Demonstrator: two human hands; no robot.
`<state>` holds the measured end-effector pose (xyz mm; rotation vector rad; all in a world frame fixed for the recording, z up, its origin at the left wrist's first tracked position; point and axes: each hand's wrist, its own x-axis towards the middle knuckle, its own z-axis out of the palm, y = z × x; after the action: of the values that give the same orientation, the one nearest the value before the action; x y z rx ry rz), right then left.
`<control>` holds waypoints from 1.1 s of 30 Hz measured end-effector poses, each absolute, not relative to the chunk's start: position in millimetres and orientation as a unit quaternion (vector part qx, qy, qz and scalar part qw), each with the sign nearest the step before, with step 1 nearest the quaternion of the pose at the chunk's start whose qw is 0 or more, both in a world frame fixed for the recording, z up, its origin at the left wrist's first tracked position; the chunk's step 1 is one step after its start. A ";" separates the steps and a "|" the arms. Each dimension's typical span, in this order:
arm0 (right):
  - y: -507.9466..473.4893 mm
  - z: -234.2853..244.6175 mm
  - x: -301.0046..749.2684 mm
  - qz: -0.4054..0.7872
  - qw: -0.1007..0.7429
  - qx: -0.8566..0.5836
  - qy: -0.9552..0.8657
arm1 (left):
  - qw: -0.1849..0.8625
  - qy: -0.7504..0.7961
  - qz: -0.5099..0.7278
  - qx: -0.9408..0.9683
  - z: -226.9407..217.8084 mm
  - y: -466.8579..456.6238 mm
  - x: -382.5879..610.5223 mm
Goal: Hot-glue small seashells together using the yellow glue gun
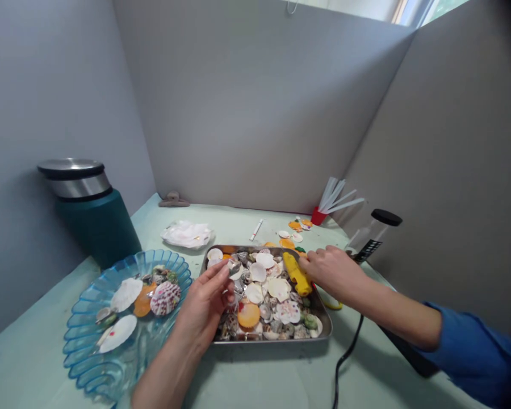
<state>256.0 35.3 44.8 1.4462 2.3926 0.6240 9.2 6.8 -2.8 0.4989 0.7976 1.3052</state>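
My left hand [202,304] is over the left part of a metal tray [272,342]. Its thumb and fingers pinch a small pale shell [235,269], partly hidden by the fingertips. On the tray's right side, my right hand [334,272] is closed on a yellow glue gun [297,275], which tilts over the shells; the fingers hide its handle. Mixed shells fill the tray, among them an orange scallop shell [248,315] and a white one [279,288].
A blue scalloped plate [79,335] with several shells stands at left, beside a teal bottle [97,227]. Behind are white tissue [188,234], a marker-like stick [256,229] and a red cup [318,216] of glue sticks. A clear bottle [372,233] and black cord [344,355] are at right.
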 end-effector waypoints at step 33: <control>42.4 58.9 259.8 0.250 0.158 0.452 0.841 | 0.695 0.353 0.581 0.233 -2.7 6.4 9.7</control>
<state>259.8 42.4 58.9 1.2930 2.4062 0.7156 9.7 6.4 -2.7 0.5210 0.7879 1.2959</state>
